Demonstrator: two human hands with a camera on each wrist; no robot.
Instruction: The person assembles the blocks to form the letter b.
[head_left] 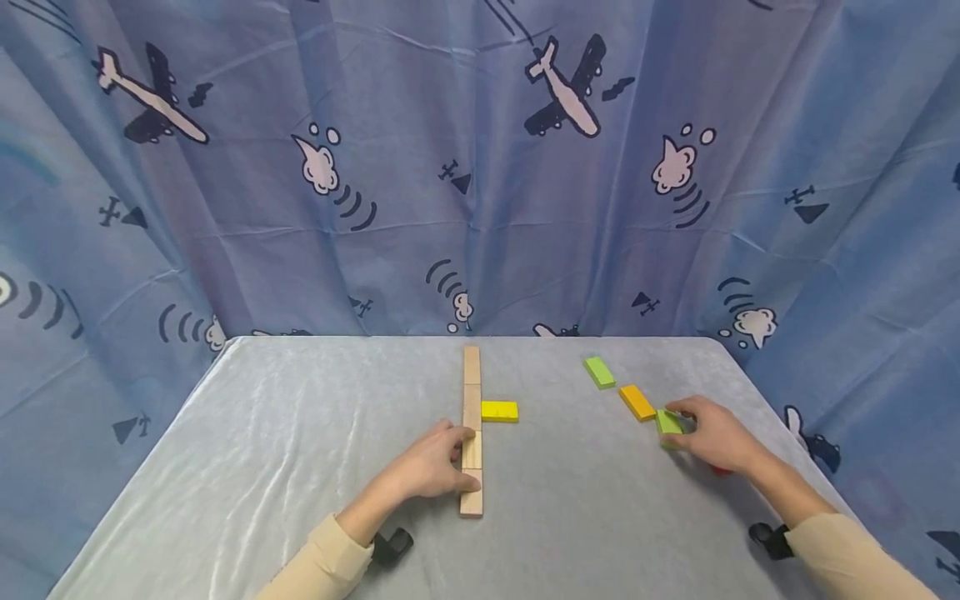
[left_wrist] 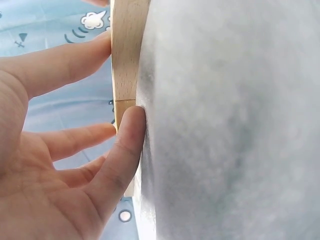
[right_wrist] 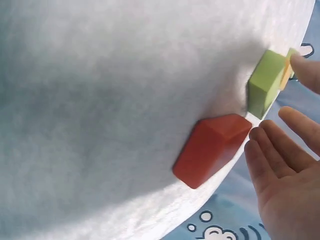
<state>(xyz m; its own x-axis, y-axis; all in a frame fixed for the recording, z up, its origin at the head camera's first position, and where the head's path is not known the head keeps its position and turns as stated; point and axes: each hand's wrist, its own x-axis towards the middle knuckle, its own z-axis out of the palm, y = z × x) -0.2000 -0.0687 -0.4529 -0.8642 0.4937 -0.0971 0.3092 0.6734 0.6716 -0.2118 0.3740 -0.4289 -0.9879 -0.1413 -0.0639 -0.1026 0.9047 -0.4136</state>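
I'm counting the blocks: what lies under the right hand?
In the head view, a sliver of red block shows beneath the right hand, which also partly covers a green block. The red block's remainder is hidden there, though the right wrist view reveals more.

Blue airplane-print curtain (head_left: 405, 250) behind pale table (head_left: 300, 400)

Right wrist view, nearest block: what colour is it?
Red; the block shows best in the right wrist view, being mostly hidden in the head view.
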